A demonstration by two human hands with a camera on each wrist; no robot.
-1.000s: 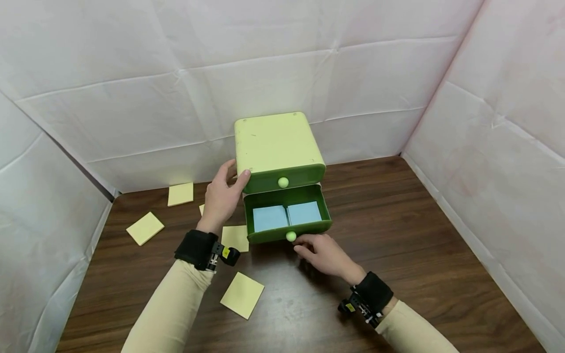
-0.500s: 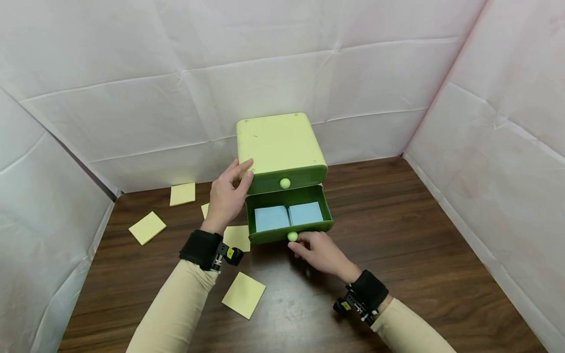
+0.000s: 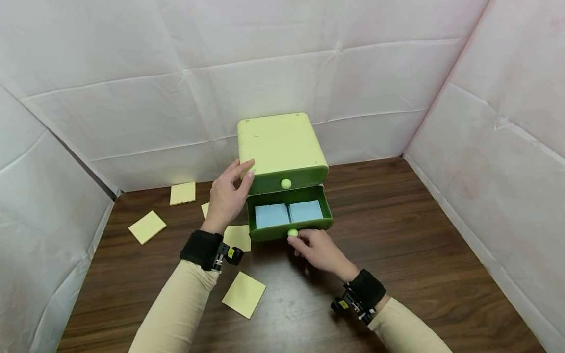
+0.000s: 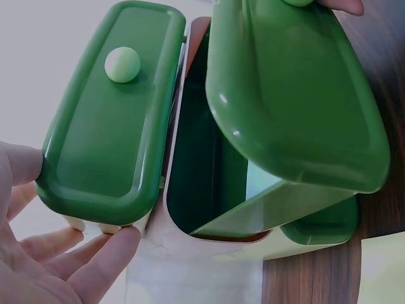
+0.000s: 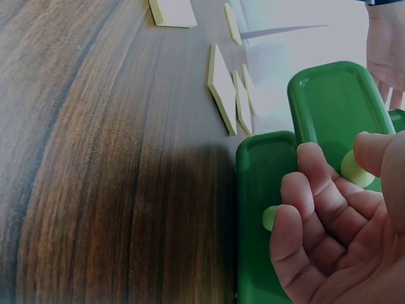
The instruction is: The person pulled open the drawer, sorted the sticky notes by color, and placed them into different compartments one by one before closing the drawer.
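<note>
A light green drawer box (image 3: 279, 142) stands at the back of the dark wooden table (image 3: 397, 235). Its second drawer (image 3: 289, 226) is pulled partly out, with two blue pads of notes (image 3: 287, 214) inside. My right hand (image 3: 296, 239) pinches that drawer's pale knob (image 3: 293, 233); the right wrist view shows the fingers (image 5: 316, 215) curled at the knob (image 5: 354, 170). My left hand (image 3: 234, 181) rests flat against the box's left side, thumb on the top front corner. In the left wrist view its fingers (image 4: 95, 256) touch the corner below the closed top drawer (image 4: 107, 126).
Several yellow note pads lie on the table left of the box: one (image 3: 182, 193) by the back wall, one (image 3: 147, 227) far left, one (image 3: 237, 238) under my left wrist, one (image 3: 243, 294) nearer me. White sheet walls (image 3: 494, 147) enclose the table.
The open drawer has slid a little back into the box with my right hand at its knob. My left thumb has moved up onto the box's top edge.
</note>
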